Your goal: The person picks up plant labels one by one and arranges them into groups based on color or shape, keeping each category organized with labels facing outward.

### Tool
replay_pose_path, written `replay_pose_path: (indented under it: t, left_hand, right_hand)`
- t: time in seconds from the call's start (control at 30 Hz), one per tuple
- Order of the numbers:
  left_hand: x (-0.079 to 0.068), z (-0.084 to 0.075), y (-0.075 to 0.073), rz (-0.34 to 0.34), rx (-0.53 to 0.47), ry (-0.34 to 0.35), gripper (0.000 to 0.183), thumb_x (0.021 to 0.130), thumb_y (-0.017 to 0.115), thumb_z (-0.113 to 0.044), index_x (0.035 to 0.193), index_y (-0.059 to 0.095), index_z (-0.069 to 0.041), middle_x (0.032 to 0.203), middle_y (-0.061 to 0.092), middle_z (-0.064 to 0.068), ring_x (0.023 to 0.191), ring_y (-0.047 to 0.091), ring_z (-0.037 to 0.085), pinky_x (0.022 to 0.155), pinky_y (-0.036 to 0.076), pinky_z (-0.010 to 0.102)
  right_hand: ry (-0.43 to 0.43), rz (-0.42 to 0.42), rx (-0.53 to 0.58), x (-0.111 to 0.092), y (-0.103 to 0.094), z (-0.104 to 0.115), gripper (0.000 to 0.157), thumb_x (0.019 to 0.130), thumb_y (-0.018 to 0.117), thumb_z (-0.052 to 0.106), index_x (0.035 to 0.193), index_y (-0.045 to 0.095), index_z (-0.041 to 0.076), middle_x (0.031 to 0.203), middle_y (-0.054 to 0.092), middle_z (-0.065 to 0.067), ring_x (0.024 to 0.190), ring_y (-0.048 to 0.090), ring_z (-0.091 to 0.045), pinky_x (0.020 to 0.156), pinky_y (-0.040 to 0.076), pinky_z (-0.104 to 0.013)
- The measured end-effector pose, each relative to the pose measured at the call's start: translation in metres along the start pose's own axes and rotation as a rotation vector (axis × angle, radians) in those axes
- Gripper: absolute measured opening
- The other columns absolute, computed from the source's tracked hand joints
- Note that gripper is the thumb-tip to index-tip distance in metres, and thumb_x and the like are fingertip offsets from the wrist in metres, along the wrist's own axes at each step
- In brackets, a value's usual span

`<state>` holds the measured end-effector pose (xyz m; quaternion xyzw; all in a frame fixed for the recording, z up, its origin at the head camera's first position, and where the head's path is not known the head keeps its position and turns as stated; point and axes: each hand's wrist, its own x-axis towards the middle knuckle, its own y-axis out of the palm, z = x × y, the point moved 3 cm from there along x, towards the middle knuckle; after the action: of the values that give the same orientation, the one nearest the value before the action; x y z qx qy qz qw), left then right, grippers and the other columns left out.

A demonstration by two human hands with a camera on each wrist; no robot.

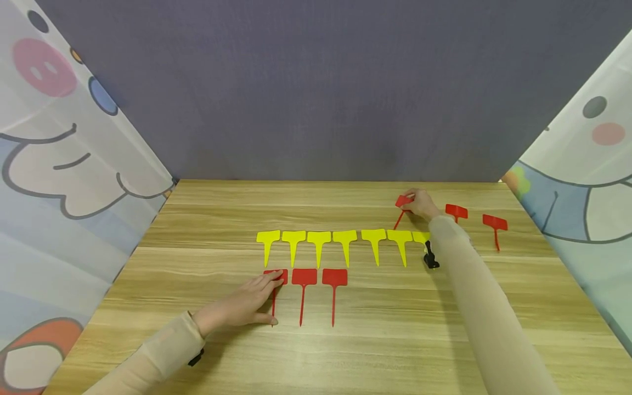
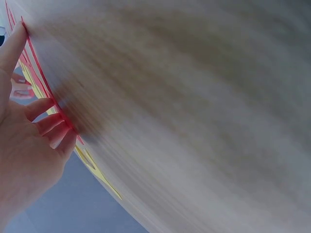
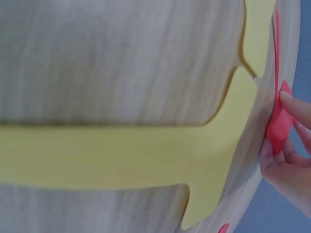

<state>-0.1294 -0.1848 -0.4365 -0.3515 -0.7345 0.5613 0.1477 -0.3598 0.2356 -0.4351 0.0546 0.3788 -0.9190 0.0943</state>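
Observation:
My right hand (image 1: 421, 204) pinches a red T-shaped plant label (image 1: 402, 201) by its head, beyond the yellow row; its thin stem slants down to the left. In the right wrist view, thumb and fingers grip that red head from both sides. My left hand (image 1: 242, 302) lies with extended fingers on the head of the leftmost red label (image 1: 285, 277), thumb by its stem tip. Two more red labels, one in the middle (image 1: 304, 277) and one on the right (image 1: 334, 277), lie beside it. Several yellow T-shaped labels (image 1: 319, 237) form a row above them.
Two loose red labels, one nearer (image 1: 456, 211) and one farther right (image 1: 495, 222), lie beyond the right forearm, which partly covers the nearer one. A small black device (image 1: 430, 260) is at the right wrist. A grey panel (image 1: 316, 99) rises behind the wooden table (image 1: 375, 351).

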Motion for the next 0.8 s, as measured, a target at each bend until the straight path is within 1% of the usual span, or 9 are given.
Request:
replay_pose_path:
  t: [0.1, 0.2, 0.33, 0.4, 0.47, 0.53, 0.63, 0.7, 0.8]
  left_hand:
    - [0.000, 0.000, 0.000, 0.000, -0.002, 0.000, 0.083, 0.078, 0.060, -0.048, 0.135, 0.027, 0.002, 0.143, 0.020, 0.016, 0.130, 0.021, 0.030, 0.103, 0.022, 0.047]
    - [0.001, -0.001, 0.000, 0.002, 0.001, 0.001, 0.083, 0.078, 0.060, -0.048, 0.135, 0.027, 0.002, 0.143, 0.020, 0.016, 0.130, 0.021, 0.030, 0.103, 0.022, 0.047]
    - [0.001, -0.001, 0.000, 0.001, 0.001, 0.002, 0.083, 0.078, 0.060, -0.048, 0.135, 0.027, 0.002, 0.143, 0.020, 0.016, 0.130, 0.021, 0.031, 0.103, 0.022, 0.047]
    - [0.001, -0.002, 0.000, 0.001, 0.004, 0.003, 0.083, 0.078, 0.060, -0.048, 0.135, 0.028, 0.002, 0.143, 0.021, 0.016, 0.129, 0.022, 0.031, 0.103, 0.022, 0.047]
    - [0.001, -0.002, -0.001, 0.000, 0.009, 0.003, 0.083, 0.078, 0.060, -0.048, 0.135, 0.028, 0.002, 0.143, 0.021, 0.016, 0.129, 0.022, 0.031, 0.103, 0.022, 0.047]
    - [0.001, -0.002, -0.001, 0.000, 0.014, 0.004, 0.083, 0.078, 0.060, -0.048, 0.135, 0.028, 0.002, 0.143, 0.021, 0.016, 0.129, 0.022, 0.030, 0.103, 0.022, 0.047]
    - [0.001, -0.002, -0.001, 0.000, 0.013, 0.004, 0.083, 0.078, 0.060, -0.048, 0.135, 0.028, 0.002, 0.143, 0.021, 0.016, 0.129, 0.022, 0.030, 0.103, 0.022, 0.047]
    - [0.001, -0.003, -0.001, 0.000, 0.010, 0.003, 0.083, 0.078, 0.061, -0.048, 0.135, 0.028, 0.002, 0.143, 0.021, 0.016, 0.129, 0.022, 0.031, 0.103, 0.022, 0.047]
    - [0.001, -0.003, -0.001, -0.002, 0.007, 0.002, 0.083, 0.078, 0.061, -0.047, 0.135, 0.028, 0.003, 0.143, 0.021, 0.016, 0.129, 0.022, 0.031, 0.103, 0.022, 0.047]
  right_hand:
    - [0.000, -0.003, 0.001, -0.008, -0.001, 0.008, 0.042, 0.084, 0.056, 0.002, 0.122, 0.042, -0.011, 0.116, 0.044, -0.032, 0.098, 0.048, -0.036, 0.072, 0.047, -0.029]
    - [0.004, -0.010, 0.024, -0.010, -0.002, 0.008, 0.040, 0.085, 0.055, 0.002, 0.122, 0.043, -0.010, 0.115, 0.046, -0.032, 0.093, 0.050, -0.033, 0.063, 0.045, -0.020]
    - [-0.003, -0.044, 0.036, -0.010, -0.004, 0.005, 0.036, 0.086, 0.049, -0.002, 0.122, 0.046, -0.010, 0.111, 0.048, -0.029, 0.086, 0.050, -0.025, 0.058, 0.041, -0.015]
    - [-0.013, -0.052, 0.053, -0.011, -0.006, 0.004, 0.036, 0.086, 0.044, -0.004, 0.122, 0.046, -0.011, 0.109, 0.049, -0.029, 0.084, 0.049, -0.024, 0.059, 0.041, -0.015]
    - [-0.007, -0.052, 0.074, -0.014, -0.010, 0.004, 0.037, 0.087, 0.040, -0.003, 0.123, 0.044, -0.011, 0.110, 0.048, -0.029, 0.085, 0.049, -0.024, 0.060, 0.041, -0.014]
    - [0.011, -0.046, 0.118, -0.017, -0.013, 0.006, 0.038, 0.088, 0.038, -0.002, 0.125, 0.042, -0.011, 0.113, 0.047, -0.030, 0.090, 0.049, -0.026, 0.062, 0.042, -0.014]
    - [0.033, -0.049, 0.150, -0.022, -0.018, 0.009, 0.039, 0.090, 0.036, 0.002, 0.127, 0.040, -0.010, 0.117, 0.045, -0.030, 0.094, 0.048, -0.026, 0.065, 0.043, -0.014]
    - [0.035, -0.055, 0.175, -0.023, -0.021, 0.010, 0.038, 0.091, 0.036, 0.003, 0.127, 0.039, -0.010, 0.119, 0.044, -0.030, 0.095, 0.048, -0.024, 0.069, 0.045, -0.016]
    - [0.036, -0.068, 0.181, -0.024, -0.026, 0.010, 0.039, 0.092, 0.037, 0.005, 0.129, 0.039, -0.008, 0.121, 0.044, -0.029, 0.092, 0.048, -0.021, 0.074, 0.045, -0.023]
